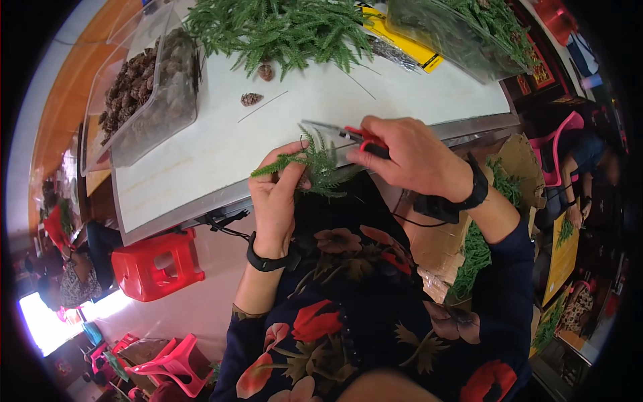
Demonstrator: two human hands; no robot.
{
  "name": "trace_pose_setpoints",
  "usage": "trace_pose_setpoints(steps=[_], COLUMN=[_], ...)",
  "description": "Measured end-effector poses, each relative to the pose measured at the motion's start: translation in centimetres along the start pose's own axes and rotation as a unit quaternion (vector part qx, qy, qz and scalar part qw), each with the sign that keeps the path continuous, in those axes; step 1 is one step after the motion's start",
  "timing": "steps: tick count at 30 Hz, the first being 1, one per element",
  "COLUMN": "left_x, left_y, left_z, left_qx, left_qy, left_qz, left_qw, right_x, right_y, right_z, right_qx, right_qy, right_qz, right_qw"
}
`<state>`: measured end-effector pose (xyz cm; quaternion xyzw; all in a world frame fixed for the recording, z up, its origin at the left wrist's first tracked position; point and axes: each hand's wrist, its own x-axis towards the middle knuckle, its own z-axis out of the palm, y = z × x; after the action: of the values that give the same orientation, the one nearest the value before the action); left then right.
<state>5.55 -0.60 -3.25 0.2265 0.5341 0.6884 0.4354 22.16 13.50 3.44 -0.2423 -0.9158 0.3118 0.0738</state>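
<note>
My left hand (274, 201) pinches a green artificial pine sprig (321, 164) between thumb and fingers, just over the table's near edge. Its needled branches fan out to both sides of the grip. In my right hand (418, 157) is a pair of pliers (355, 136) with red and black handles; their narrow grey jaws point left, above the sprig's upper tips. Whether the jaws touch the sprig I cannot tell. Beyond my hands, a pine cone (251, 99) lies on the white tabletop (201, 151), with another cone (266, 71) by the greenery and thin wires (262, 106) nearby.
A clear bin (177, 110) of pine cones stands at left. Green sprigs (281, 30) pile at the far middle, beside a yellow package (402, 40) and another clear bin (455, 43). Below left is a red stool (157, 264); at right, a cardboard box (442, 258). Other people sit at both sides.
</note>
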Motion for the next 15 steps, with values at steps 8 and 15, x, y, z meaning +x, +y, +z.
trace_pose_setpoints(steps=[8, 15], left_x=[0.0, -0.2], left_y=[0.7, 1.0], left_z=[0.1, 0.3], left_qx=[0.021, 0.019], left_qy=[0.022, 0.013], left_qz=[0.021, 0.016], left_qw=[0.999, 1.000], right_x=[-0.7, -0.4], right_y=[0.6, 0.7], right_z=[1.0, 1.2], right_qx=[0.006, 0.001], right_qy=[-0.001, -0.008], right_qz=[-0.044, -0.038], right_qw=[0.999, 0.999])
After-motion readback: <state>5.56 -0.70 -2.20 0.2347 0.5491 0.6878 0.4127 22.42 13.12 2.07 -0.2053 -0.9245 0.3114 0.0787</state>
